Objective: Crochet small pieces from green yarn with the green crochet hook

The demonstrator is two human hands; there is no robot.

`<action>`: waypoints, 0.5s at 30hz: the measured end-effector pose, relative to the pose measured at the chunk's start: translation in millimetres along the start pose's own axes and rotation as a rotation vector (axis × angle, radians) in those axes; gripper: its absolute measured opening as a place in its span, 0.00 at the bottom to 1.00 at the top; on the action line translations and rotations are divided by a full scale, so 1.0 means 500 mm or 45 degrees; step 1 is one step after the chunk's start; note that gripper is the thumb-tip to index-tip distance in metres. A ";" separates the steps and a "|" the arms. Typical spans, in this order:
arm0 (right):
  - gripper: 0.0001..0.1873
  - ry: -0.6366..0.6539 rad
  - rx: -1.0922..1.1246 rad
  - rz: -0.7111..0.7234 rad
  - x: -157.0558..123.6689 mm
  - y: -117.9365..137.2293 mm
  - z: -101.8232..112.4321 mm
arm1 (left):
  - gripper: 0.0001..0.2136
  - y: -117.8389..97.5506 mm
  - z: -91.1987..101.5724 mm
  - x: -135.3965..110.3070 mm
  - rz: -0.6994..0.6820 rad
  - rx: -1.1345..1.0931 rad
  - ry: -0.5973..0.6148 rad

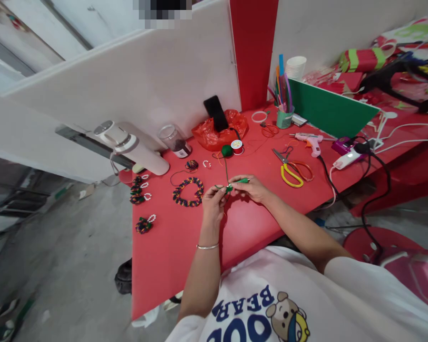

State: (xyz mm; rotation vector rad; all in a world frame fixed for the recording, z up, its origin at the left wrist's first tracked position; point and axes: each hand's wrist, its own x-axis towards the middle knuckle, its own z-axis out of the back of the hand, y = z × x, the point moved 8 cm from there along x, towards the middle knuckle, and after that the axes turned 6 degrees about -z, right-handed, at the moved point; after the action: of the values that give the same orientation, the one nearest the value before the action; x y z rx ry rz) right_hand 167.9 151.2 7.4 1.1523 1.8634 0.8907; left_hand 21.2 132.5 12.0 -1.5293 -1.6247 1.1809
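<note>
Above the red table (pixel 171 256), my left hand (pixel 213 202) pinches a small green piece of yarn work (pixel 228 188). My right hand (pixel 254 186) is closed on a green crochet hook (pixel 241 180) that points at that piece. A green strand runs from the work up to a ball of green yarn (pixel 227 151) further back on the table. A multicoloured crocheted ring (pixel 188 191) lies just left of my left hand.
Small crocheted pieces with white beads (pixel 139 187) line the left edge. Yellow-handled scissors (pixel 291 174), a glue gun (pixel 310 141), a red bag with a phone (pixel 219 126), a jar (pixel 174 141), a pen cup (pixel 284 116) and a green board (pixel 330 111) stand behind. Cables trail right.
</note>
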 end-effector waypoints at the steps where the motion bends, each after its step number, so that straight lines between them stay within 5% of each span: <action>1: 0.22 0.004 -0.015 0.005 0.001 0.000 -0.001 | 0.19 0.000 0.000 0.000 -0.002 0.005 0.001; 15: 0.21 0.067 0.103 -0.089 0.006 -0.019 -0.005 | 0.17 0.023 0.001 0.000 0.119 -0.085 0.056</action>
State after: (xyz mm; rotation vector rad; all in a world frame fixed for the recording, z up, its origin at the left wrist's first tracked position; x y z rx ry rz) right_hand 160.9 150.4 -0.2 1.1141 1.9863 0.8205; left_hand 26.0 131.7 1.6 -1.6778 -1.5931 1.1439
